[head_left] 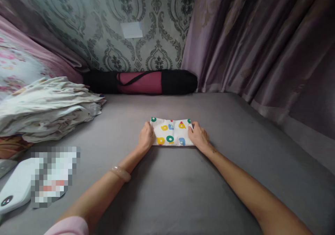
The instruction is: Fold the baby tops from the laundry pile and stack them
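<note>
A white folded cloth [175, 133] with yellow, blue and green printed figures is stretched between my two hands over the grey sheet [167, 189]. My left hand [146, 136] is closed on its left edge. On the opposite side, my right hand [199, 136] grips the right edge, with the thumb on the printed face. The cloth is a flat, wide rectangle with a faint crease down the middle. Its underside and the fingertips behind it are hidden.
A pile of pale cloths [49, 105] lies at the left. Nearer are a white device with a round dark lens [15, 186] and a blurred-out item [56, 175]. A black and maroon long bag [146, 82] rests along the wall. Purple curtains [235, 43] hang at right.
</note>
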